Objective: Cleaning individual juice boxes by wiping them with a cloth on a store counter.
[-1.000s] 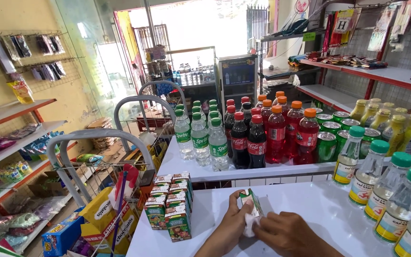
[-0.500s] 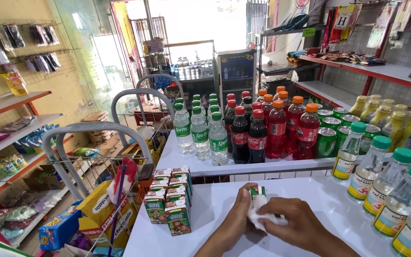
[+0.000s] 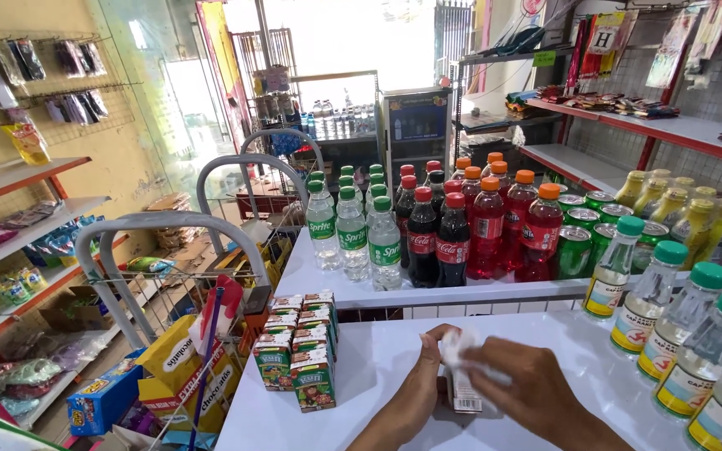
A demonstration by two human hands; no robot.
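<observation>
Two hands meet on one small carton (image 3: 464, 392) lying near on the white surface (image 3: 378, 359): left hand (image 3: 418, 392) grips it, right hand (image 3: 518, 386) presses a white cloth (image 3: 461, 347) on its far end; its long axis runs near-to-far.

small green-and-red juice cartons (image 3: 298, 355) stacked in rows on the white counter (image 3: 361, 367). behind, clear, dark and red plastic soda bottles (image 3: 428, 230) on a raised white shelf (image 3: 327, 288). green-capped glass bottles (image 3: 695, 334) at right. metal wire basket (image 3: 169, 334) at left, holding yellow snack boxes (image 3: 181, 367).
</observation>
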